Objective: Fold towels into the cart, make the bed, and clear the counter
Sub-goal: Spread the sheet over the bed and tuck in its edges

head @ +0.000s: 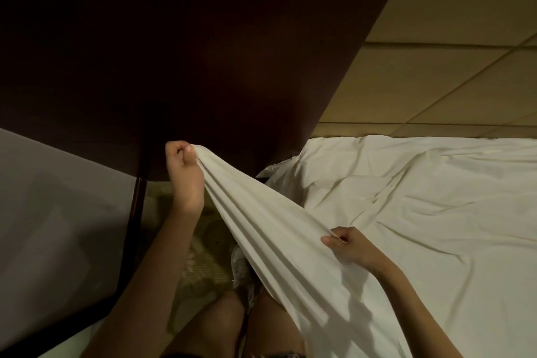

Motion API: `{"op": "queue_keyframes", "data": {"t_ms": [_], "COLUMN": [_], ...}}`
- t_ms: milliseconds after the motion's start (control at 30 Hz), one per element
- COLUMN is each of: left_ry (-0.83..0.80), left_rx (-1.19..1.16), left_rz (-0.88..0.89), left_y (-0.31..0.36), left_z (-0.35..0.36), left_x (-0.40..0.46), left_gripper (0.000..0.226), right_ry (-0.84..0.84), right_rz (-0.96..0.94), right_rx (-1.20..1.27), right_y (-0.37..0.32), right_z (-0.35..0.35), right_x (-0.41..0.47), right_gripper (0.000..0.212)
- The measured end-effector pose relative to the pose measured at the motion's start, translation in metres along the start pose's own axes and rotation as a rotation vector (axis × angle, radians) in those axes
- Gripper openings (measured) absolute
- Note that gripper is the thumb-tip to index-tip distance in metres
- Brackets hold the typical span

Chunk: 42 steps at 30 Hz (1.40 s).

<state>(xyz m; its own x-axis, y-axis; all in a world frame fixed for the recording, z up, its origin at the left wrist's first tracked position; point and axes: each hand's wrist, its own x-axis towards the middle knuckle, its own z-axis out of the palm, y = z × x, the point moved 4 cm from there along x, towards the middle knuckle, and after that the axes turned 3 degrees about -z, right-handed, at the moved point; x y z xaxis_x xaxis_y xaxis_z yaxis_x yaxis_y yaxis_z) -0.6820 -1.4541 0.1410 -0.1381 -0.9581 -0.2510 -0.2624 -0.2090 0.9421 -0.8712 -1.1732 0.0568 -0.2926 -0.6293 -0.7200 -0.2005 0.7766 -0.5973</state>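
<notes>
A white bed sheet lies wrinkled over the bed on the right. My left hand grips a bunched corner of it, raised up near the dark wooden nightstand. A taut, pleated band of sheet runs from that fist down to my right hand, which pinches the sheet's edge at the side of the bed. A white pillow shows partly under the sheet at the head of the bed.
A dark wooden nightstand fills the upper left, close to my left hand. A padded tan headboard wall stands behind the bed. A second bed's grey-white surface is at left. Patterned carpet and my legs and shoes fill the narrow gap.
</notes>
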Motion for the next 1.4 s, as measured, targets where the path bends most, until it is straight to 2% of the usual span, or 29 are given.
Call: {"op": "queue_keyframes", "data": {"t_ms": [133, 233, 267, 433, 500, 600, 733, 833, 900, 1000, 1067, 1167, 1267, 1400], "left_ry": [-0.014, -0.011, -0.007, 0.106, 0.169, 0.189, 0.214, 0.227, 0.219, 0.200, 0.156, 0.087, 0.115, 0.146], "left_rx": [-0.024, -0.076, -0.088, -0.106, -0.108, -0.076, -0.084, -0.068, -0.020, -0.027, -0.016, -0.012, 0.006, 0.063], "left_rz": [-0.016, -0.046, -0.048, 0.031, -0.011, -0.090, -0.109, -0.165, -0.181, -0.245, -0.242, -0.212, -0.208, -0.214], "left_y": [0.000, 0.005, 0.010, 0.045, 0.045, 0.030, 0.022, 0.013, 0.000, -0.026, -0.038, -0.055, -0.082, -0.131], "left_z": [-0.002, 0.003, 0.005, 0.007, -0.003, -0.015, -0.019, -0.016, -0.017, -0.021, -0.018, -0.004, 0.013, 0.034], "left_x": [0.002, 0.002, 0.002, 0.017, 0.029, 0.033, 0.034, 0.037, 0.038, 0.042, 0.042, 0.038, 0.040, 0.053], "left_gripper": [0.010, 0.010, 0.007, 0.007, 0.007, 0.009, 0.009, 0.010, 0.019, 0.013, 0.014, 0.018, 0.014, 0.025], "right_ry": [0.230, 0.463, 0.516, 0.703, 0.656, 0.409, 0.408, 0.397, 0.290, 0.132, 0.184, 0.345, 0.446, 0.512], "right_rz": [-0.116, -0.161, -0.202, -0.458, -0.480, -0.324, -0.318, -0.284, -0.231, -0.210, -0.236, -0.265, -0.248, -0.268], "right_rx": [0.046, -0.050, -0.082, -0.151, -0.135, -0.122, -0.081, -0.092, -0.079, -0.083, -0.066, -0.222, -0.301, -0.314], "right_y": [-0.002, -0.025, -0.039, -0.132, -0.144, -0.122, -0.117, -0.115, -0.111, -0.107, -0.104, -0.094, -0.079, -0.060], "right_z": [-0.034, -0.085, -0.106, -0.193, -0.186, -0.149, -0.147, -0.147, -0.145, -0.143, -0.146, -0.145, -0.137, -0.123], "right_x": [-0.001, 0.008, 0.009, -0.008, 0.001, 0.027, 0.034, 0.033, 0.035, 0.037, 0.046, 0.070, 0.100, 0.139], "right_gripper": [0.042, 0.010, 0.005, 0.020, 0.021, 0.017, 0.009, 0.026, 0.030, 0.016, 0.006, 0.008, 0.007, 0.010]}}
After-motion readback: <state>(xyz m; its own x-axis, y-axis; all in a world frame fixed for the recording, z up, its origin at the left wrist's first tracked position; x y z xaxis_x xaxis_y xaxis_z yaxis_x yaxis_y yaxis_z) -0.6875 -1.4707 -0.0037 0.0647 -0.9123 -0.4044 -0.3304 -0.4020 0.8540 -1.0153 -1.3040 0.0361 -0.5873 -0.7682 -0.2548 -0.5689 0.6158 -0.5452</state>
